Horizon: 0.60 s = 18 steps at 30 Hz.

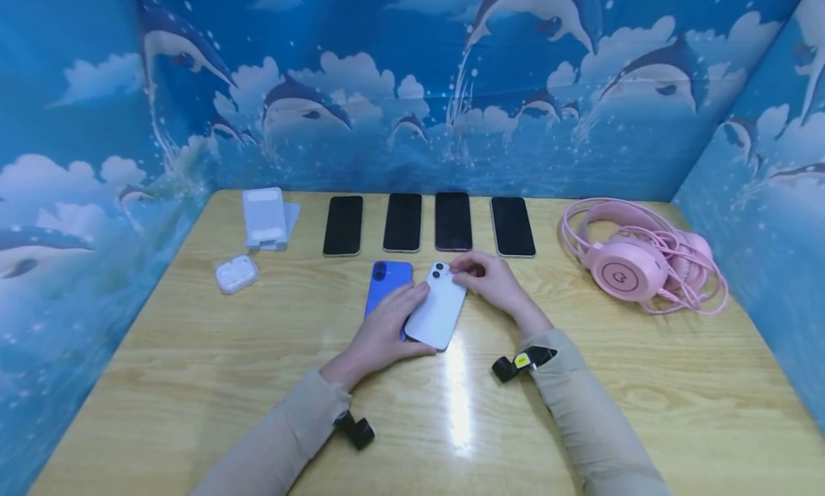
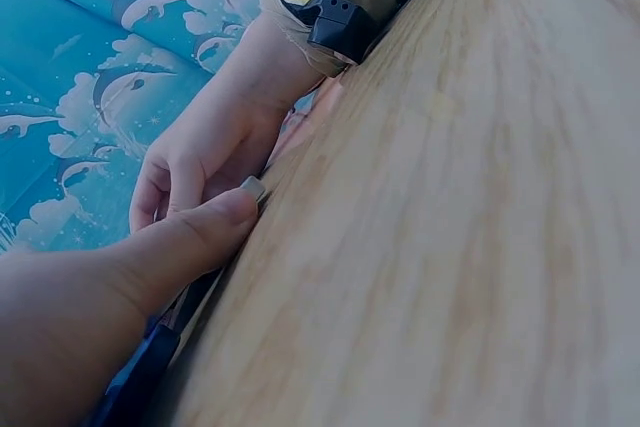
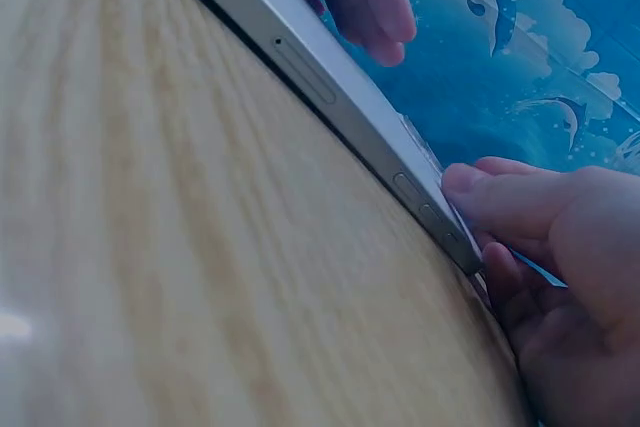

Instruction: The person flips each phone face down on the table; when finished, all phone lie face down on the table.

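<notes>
A white smartphone (image 1: 438, 311) lies back side up at the middle of the table, tilted slightly clockwise, its two camera lenses at the top. My left hand (image 1: 383, 333) holds its left side, with the thumb along the bottom edge and the fingers at the upper left edge. At the top right corner my right hand (image 1: 491, 281) pinches the phone; the right wrist view shows its thumb (image 3: 500, 195) over the corner and other fingers lower down. Just left, a blue smartphone (image 1: 389, 281), also back up, is partly hidden under my left hand.
Behind stand four dark-screened phones in a row, the leftmost phone (image 1: 343, 226) and rightmost phone (image 1: 513, 227) among them. Pink headphones (image 1: 628, 267) with a coiled cable lie right. A white earbud case (image 1: 236, 274) and a pale flat stand-like object (image 1: 264, 217) are left.
</notes>
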{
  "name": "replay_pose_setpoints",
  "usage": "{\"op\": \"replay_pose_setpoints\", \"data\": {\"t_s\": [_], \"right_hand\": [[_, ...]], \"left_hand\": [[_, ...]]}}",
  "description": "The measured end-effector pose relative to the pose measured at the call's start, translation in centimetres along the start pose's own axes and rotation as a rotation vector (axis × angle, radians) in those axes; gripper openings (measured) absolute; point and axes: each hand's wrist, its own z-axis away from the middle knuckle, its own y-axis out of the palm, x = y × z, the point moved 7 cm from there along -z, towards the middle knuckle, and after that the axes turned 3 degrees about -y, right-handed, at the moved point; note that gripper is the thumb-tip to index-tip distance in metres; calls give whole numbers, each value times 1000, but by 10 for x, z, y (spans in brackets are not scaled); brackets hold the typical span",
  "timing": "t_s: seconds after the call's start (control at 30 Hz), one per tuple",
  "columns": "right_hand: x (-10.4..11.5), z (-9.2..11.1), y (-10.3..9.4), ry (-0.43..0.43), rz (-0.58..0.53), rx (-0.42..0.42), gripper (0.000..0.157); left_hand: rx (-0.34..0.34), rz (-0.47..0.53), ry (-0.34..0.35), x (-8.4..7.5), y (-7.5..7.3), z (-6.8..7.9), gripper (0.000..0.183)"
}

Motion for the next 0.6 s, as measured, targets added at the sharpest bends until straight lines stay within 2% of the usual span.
{"op": "replay_pose_setpoints", "data": {"t_s": [0.17, 0.3, 0.6], "right_hand": [[0, -2, -1, -7, 28, 10, 21], [-2, -1, -1, 12, 49, 20, 22], [0, 1, -1, -4, 17, 12, 23]], "left_hand": [[-9, -13, -47, 1, -3, -3, 104], [9, -30, -81, 2, -3, -3, 100], [48, -78, -43, -2, 0, -1, 82]]}}
